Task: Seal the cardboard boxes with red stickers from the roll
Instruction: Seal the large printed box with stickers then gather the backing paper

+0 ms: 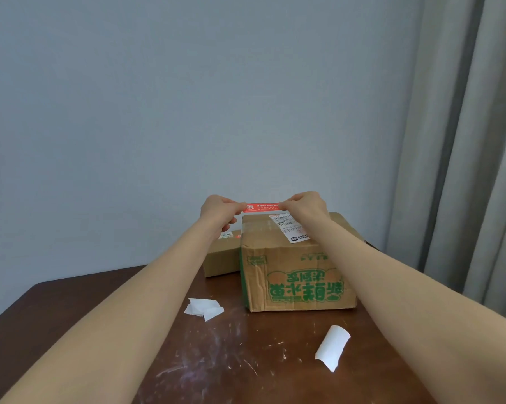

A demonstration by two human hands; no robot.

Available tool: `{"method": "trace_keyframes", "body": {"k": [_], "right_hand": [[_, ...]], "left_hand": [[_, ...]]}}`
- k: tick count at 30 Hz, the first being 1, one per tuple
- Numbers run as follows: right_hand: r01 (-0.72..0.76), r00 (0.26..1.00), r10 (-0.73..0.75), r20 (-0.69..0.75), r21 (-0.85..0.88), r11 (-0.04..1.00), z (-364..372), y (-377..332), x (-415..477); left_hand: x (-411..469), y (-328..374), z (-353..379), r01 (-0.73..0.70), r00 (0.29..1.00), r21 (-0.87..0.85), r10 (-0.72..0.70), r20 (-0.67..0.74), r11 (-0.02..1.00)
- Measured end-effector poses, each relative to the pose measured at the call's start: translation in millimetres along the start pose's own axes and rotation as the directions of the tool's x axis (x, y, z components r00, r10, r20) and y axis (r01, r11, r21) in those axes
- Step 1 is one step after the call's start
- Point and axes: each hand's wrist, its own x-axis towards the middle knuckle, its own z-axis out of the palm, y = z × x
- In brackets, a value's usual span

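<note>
The dark table [231, 360] fills the lower frame. At centre stands a large cardboard box [298, 275] with green print, and a smaller box [221, 258] sits just left behind it. Above the large box's top, the left hand [219, 211] and right hand [301, 207] each pinch one end of a red sticker [262, 207], holding it level. White paper scraps [204, 308] and a curled backing strip [332, 346] lie on the table nearer the camera.

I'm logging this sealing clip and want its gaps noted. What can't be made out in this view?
Head view:
- Sticker roll: not in frame.
- red sticker print: too small to read; its ends are covered by the left hand and right hand.
- small box: right part hidden behind the large box, top partly behind the left forearm.
</note>
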Motion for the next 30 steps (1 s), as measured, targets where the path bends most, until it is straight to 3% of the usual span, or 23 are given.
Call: {"method": "trace_keyframes", "body": {"k": [14,26,30], "right_hand": [[0.027,1.000,-0.023,0.013,-0.385,0.923,17,2,9],[0.031,0.999,-0.025,0.021,-0.424,0.905,18,0,11],[0.068,0.997,-0.055,0.045,-0.353,0.933,17,0,13]], "left_hand": [[10,-19,3,0.153,0.984,0.104,-0.161,0.075,0.983],[14,-22,6,0.180,0.979,0.117,-0.189,0.076,0.977],[13,-20,6,0.134,0.989,0.093,-0.139,0.050,0.987]]}}
